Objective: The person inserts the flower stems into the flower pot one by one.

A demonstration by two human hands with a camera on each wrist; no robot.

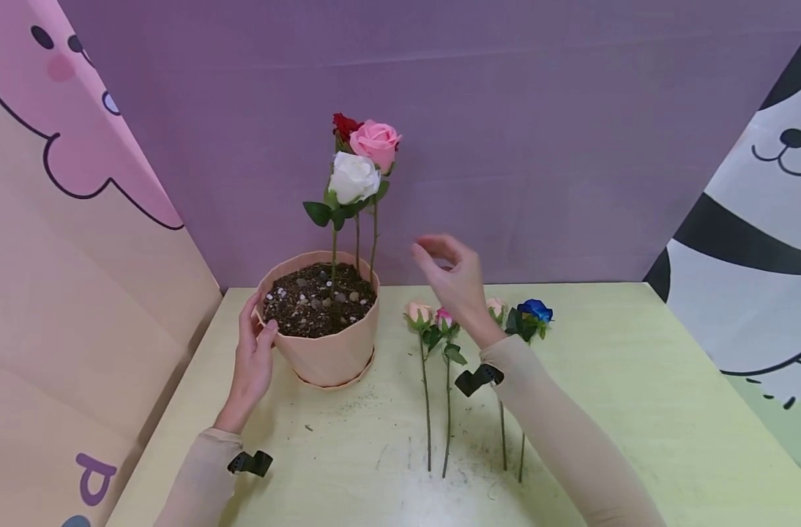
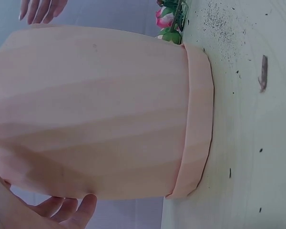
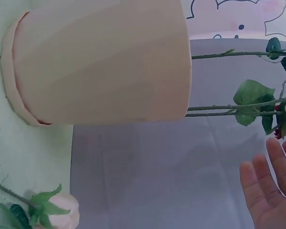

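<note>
A peach flowerpot [image 1: 328, 351] stands on its saucer [image 1: 337, 382], filled with dark soil [image 1: 315, 311] strewn with pebbles. Planted in it are a white rose [image 1: 354, 178], a pink rose [image 1: 375, 143] and a dark red rose [image 1: 345, 126], upright on thin stems. My left hand [image 1: 251, 366] holds the pot's left side near the rim; its fingers [image 2: 83, 210] curve against the wall in the left wrist view. My right hand [image 1: 455, 282] hangs in the air right of the stems, loosely bent and holding nothing. In the right wrist view its fingers [image 3: 271, 176] are extended near the red rose.
Several cut roses lie on the table [image 1: 605, 380] to the right: a peach one [image 1: 416, 312], a magenta one [image 1: 444, 317], a pale pink one [image 1: 496, 306] and a blue one [image 1: 536, 310]. Soil crumbs dot the tabletop. A purple cloth [image 1: 539, 146] hangs behind.
</note>
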